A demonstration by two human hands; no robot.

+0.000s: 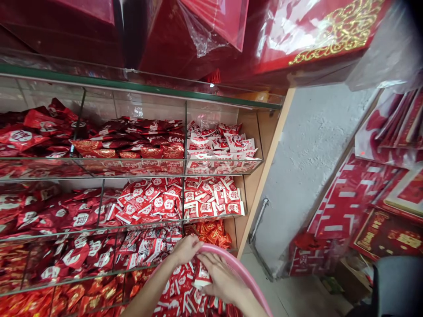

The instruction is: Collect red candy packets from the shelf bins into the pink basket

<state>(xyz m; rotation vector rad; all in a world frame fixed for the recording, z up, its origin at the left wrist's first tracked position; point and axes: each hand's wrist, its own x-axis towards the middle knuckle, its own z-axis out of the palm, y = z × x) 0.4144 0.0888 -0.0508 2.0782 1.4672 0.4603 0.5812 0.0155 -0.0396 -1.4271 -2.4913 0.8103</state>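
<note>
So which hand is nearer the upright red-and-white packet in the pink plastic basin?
Right. The right hand holds the red-and-white packet; the left hand is up-left, at the pink plastic basin.

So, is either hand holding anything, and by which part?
A packet, pinched by its top edge in the right hand; the left hand grips the rim of the pink basin.

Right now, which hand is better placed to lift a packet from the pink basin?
Right, probably. The right hand pinches a red-and-white packet inside the pink basin; the left hand rests at its far rim, its grip unclear.
</note>
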